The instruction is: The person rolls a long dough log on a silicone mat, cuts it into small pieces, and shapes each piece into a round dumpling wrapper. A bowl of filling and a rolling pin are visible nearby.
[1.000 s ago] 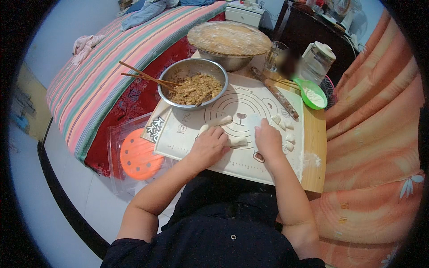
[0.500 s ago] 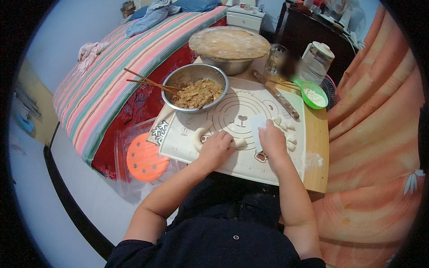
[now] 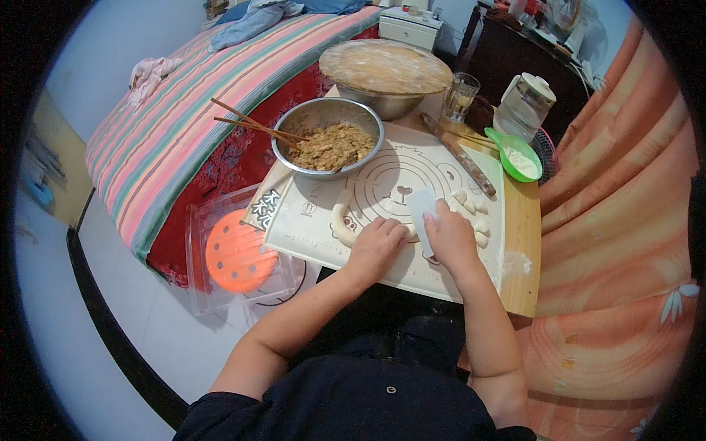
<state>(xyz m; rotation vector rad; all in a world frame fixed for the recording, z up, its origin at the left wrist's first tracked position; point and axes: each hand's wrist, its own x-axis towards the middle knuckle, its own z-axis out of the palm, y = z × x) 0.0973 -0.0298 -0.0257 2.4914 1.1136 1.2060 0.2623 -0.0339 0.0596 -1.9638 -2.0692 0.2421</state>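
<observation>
The mat [image 3: 300,229] looks smooth and matt. On it, the dough [image 3: 338,220] is smooth and matt, the scraper [image 3: 421,211] flat white plastic. At the mat's far left edge sits a shiny metal bowl [image 3: 312,120]; toward its right, a worn wooden rolling pin [image 3: 463,160]; beyond it, a rough wooden board [image 3: 386,66]; to its right, a glossy green plastic scoop [image 3: 524,176].
</observation>
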